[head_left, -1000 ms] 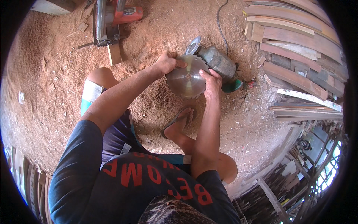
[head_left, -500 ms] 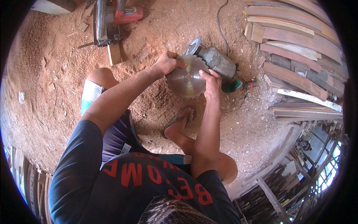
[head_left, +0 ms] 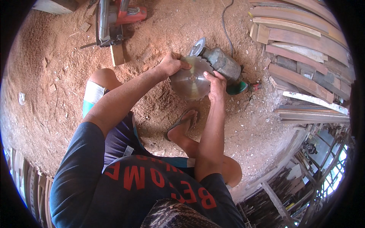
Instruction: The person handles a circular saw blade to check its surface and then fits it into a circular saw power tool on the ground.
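A round, shiny circular saw blade with a toothed rim is held flat between my two hands. My left hand grips its upper left edge, the thumb lying on the face. On the right edge my right hand pinches the blade, thumb on top; its fingers underneath are partly hidden. Just beyond the blade stands a grey bench grinder with a pale grinding wheel at its left end and a green wheel at its right end. Whether the blade touches the grinder I cannot tell.
A red and grey power saw rests at the far left, a wood block under its near end. Planks are stacked on the right. A dark cord runs away from the grinder over sawdust-covered ground. My sandalled foot is below the blade.
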`<action>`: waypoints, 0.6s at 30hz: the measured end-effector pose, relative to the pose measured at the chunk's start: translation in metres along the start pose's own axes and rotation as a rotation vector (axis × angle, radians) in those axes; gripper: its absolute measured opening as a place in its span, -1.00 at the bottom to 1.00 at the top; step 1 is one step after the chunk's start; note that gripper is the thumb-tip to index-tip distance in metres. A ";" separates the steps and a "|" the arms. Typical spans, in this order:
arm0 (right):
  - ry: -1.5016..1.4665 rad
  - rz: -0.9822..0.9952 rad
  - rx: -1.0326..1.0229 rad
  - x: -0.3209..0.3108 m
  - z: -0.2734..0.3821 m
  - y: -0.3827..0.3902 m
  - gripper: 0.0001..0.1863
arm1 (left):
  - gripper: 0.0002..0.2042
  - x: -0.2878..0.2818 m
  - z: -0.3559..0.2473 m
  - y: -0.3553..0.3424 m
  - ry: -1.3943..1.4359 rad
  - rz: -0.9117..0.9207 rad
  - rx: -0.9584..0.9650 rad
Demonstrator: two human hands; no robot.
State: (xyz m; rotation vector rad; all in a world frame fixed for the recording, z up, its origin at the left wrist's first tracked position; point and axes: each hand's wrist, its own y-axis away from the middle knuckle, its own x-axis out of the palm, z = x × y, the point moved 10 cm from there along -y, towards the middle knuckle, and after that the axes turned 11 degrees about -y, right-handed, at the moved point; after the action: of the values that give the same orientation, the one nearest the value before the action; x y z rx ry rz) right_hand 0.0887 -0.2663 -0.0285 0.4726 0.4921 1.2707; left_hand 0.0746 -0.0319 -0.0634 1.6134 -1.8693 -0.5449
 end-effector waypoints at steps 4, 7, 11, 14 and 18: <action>0.001 -0.012 0.014 0.001 0.005 0.004 -0.16 | -0.67 0.001 -0.004 0.003 -0.012 -0.002 -0.004; 0.024 -0.018 0.018 -0.002 0.007 0.005 -0.15 | -0.68 0.003 -0.006 0.004 -0.008 0.001 -0.009; 0.012 0.001 0.026 0.004 0.007 0.005 -0.16 | -0.69 0.001 0.000 -0.002 0.002 0.003 0.001; 0.021 -0.028 0.030 0.001 0.008 0.009 -0.15 | -0.70 0.001 0.001 -0.002 0.010 -0.002 -0.005; 0.006 -0.018 0.048 0.006 0.011 0.013 -0.15 | -0.70 0.001 0.000 0.000 0.007 -0.004 -0.009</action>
State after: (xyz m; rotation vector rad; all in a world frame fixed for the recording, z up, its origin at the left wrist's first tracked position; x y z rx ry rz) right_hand 0.0866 -0.2580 -0.0127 0.5039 0.5318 1.2457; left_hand 0.0745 -0.0329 -0.0628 1.6120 -1.8569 -0.5480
